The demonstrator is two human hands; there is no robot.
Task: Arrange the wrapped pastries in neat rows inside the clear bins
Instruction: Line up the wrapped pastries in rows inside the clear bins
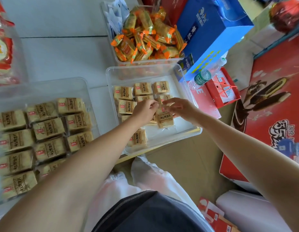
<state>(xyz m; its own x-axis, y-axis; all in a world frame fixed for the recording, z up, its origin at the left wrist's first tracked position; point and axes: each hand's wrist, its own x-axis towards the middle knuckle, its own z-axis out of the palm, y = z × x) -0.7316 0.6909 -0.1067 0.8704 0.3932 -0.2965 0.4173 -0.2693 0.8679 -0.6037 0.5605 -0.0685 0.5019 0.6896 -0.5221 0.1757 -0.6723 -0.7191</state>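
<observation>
Holding one wrapped pastry (165, 120) over middle clear bin (142, 68), both my hands at its top edge. My left hand (144, 110) pinches wrapper corner, fingertips curled. My right hand (179, 108), blurred, curls fingers round other corner. Pastry tilted, toward bin's right side, other pastries (142, 88) in rows around it. Left bin (44, 82) alongside, packed with rows. Orange-wrapped biscuits (145, 36) heaped in far bin.
</observation>
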